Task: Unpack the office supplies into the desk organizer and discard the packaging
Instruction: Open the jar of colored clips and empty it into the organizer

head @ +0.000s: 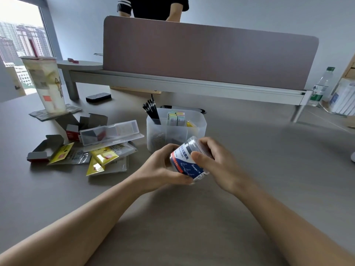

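One head camera only — it looks forward and down, close over the desk [249,189], divider [209,54] at twelve o'clock.

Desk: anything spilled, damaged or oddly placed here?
Nothing spilled or broken. The only mess is a loose heap of opened boxes and wrappers left of the organizer. Both the left hand and right hand hold a tilted jar.

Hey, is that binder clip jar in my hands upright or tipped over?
Tipped. Both hands, left hand and right hand, grip the binder clip jar leaning toward the organizer.
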The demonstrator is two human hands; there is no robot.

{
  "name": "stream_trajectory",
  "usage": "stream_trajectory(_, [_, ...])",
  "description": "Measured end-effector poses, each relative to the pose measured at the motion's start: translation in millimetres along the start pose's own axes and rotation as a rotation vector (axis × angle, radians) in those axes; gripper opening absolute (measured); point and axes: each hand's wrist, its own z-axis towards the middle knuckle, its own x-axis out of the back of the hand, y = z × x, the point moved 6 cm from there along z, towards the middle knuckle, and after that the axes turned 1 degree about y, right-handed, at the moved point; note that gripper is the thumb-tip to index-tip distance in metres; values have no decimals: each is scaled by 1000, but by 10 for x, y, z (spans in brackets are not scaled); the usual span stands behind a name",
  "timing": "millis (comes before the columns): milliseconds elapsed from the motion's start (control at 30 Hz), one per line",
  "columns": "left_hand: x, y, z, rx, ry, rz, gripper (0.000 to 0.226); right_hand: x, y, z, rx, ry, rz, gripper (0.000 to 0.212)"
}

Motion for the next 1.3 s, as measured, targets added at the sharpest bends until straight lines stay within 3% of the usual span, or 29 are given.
stream_trajectory(100, [9, 13, 2, 9, -17, 4, 71, -32, 43, -4, 0, -1, 86, 75])
stream_trajectory(233, [-1, 12, -15, 16, -8, -7, 66, -44, 52, -4, 28, 7, 100, 100])
stream_trajectory(300, [-7, 14, -25, 18, -3, -17, 64, -51, 58, -14, 38, 0, 122, 100])
stream_trajectory(567, [-111, -19, -63, 113, -62, -156, 67, -45, -29, -51, 138, -71, 209, 86])
stream_trajectory(733, [-87, -47, -44, 151, -71, -135, 72, -29, -2, -17, 63, -173, 178, 58])
stream_trajectory(867, [-67, -75, -38, 126, -70, -60, 73, -15, 53, -8, 18, -189, 127, 69])
stream_trajectory(1000, [-2, -102, -19, 43, 49, 136, 76, -29, 36, -11, 35, -171, 135, 68])
stream_trajectory(1167, [64, -119, -5, 29, 43, 181, 71, -20, -13, -42, 31, -308, 193, 65])
stream_trajectory(1233, [68, -139, -5, 39, 52, 214, 69, -17, -18, -32, 18, -270, 85, 75])
stream_trajectory(1300, [67, -149, -14, 48, 65, 254, 68, 13, -8, 2, 7, -161, -66, 98])
